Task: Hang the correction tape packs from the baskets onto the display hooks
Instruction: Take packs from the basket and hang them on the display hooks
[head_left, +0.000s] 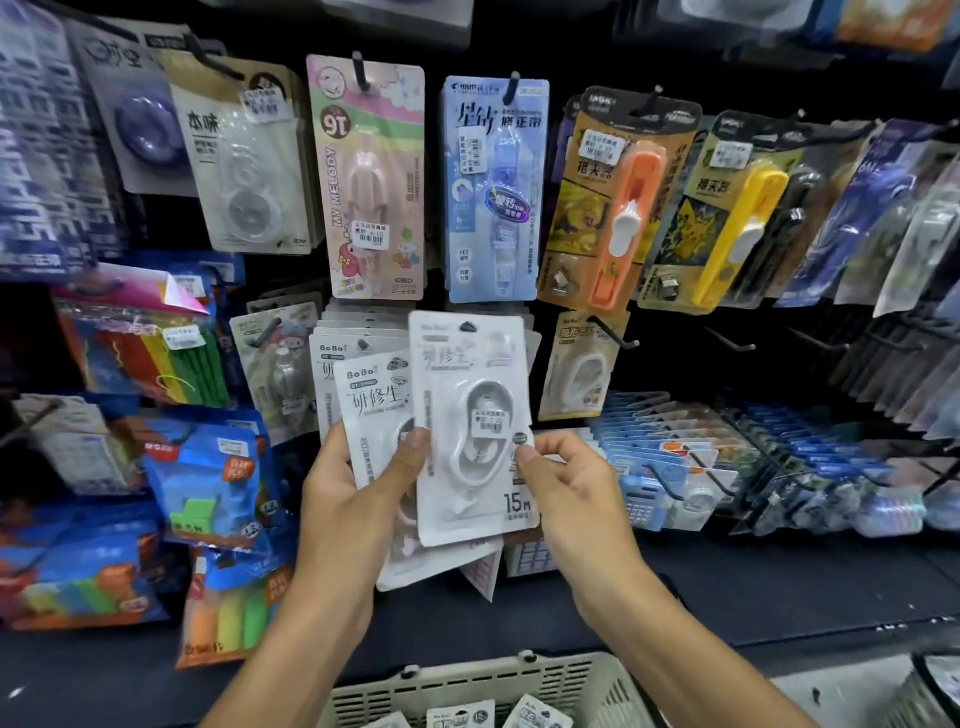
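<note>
My left hand (353, 499) grips a small stack of white BoBo correction tape packs (371, 410), thumb across their front. My right hand (566, 483) pinches the right edge of one white pack (470, 415) held upright in front of that stack. Its hang hole sits near the top, level with a row of the same white packs hanging on a display hook (363, 344) just behind. A beige slotted basket (467, 680) at the bottom centre holds more white packs (460, 714).
Pink (371, 176) and blue (493, 192) tape packs hang above. Orange and yellow packs (623, 208) hang to the right. Bare black hooks (615, 332) stick out at mid right. Blue calculators (654, 483) lie on the lower shelf. Coloured packets (202, 478) fill the left.
</note>
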